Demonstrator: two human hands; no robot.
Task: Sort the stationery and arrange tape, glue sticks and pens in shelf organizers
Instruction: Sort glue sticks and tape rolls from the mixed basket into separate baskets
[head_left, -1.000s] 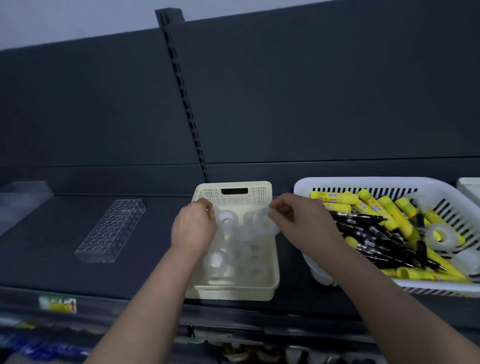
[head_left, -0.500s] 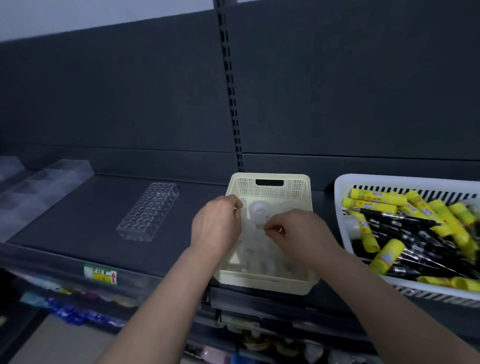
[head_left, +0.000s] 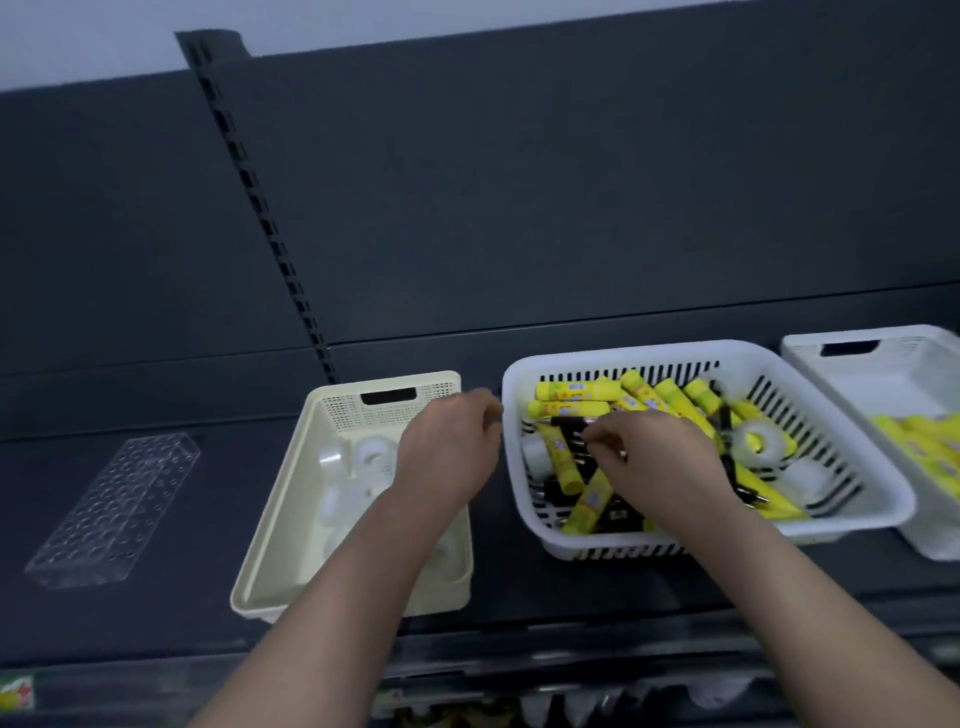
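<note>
Head view: the main risk sits in the white slotted basket (head_left: 649, 349), where black pens (head_left: 569, 423), yellow glue sticks (head_left: 563, 391) and a stray tape roll (head_left: 756, 441) lie crossed over one another. Lifting one pen could drag its neighbours or flick a glue stick over the rim onto the shelf (head_left: 519, 587). The right hand (head_left: 660, 462) is inside this basket with its fingertips bunched over the pens; I cannot tell whether they grip one. The left hand (head_left: 447, 452) hovers over the far right corner of the cream basket (head_left: 291, 519), fingers loosely curled, palm hidden, so I cannot tell if it holds anything. The tape rolls (head_left: 375, 453) in the cream basket are translucent white rings, easy to overlook against its pale floor. A clear pen holder (head_left: 114, 509) stands well to the left with nothing visible in it.
</note>
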